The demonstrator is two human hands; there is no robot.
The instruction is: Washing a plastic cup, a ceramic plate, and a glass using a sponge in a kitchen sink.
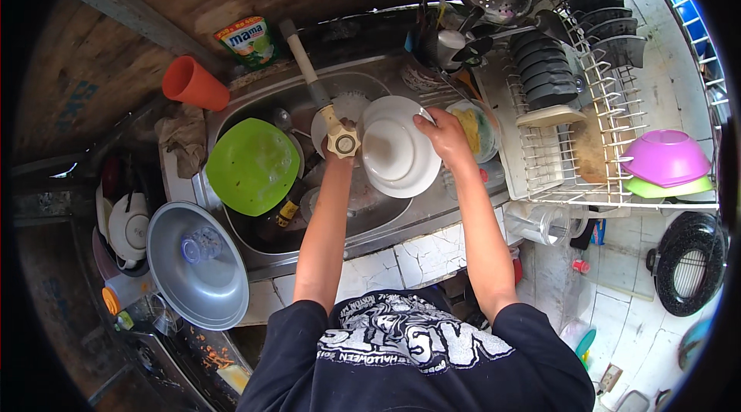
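Over the right part of the sink, my right hand is closed on the upper right rim of a white plate with a deep round centre. My left hand is by the plate's left side, mostly behind the cream tap knob, so its fingers are hidden. Under the tap, part of another pale dish shows. A large green plate with suds on it rests in the left part of the metal sink. Spoons and other dishes lie beside it in the basin.
An orange cup and a green soap pouch stand behind the sink. At left is a grey basin holding a clear cup. At right, a white dish rack holds dark bowls and a pink bowl. A yellow sponge sits in a dish.
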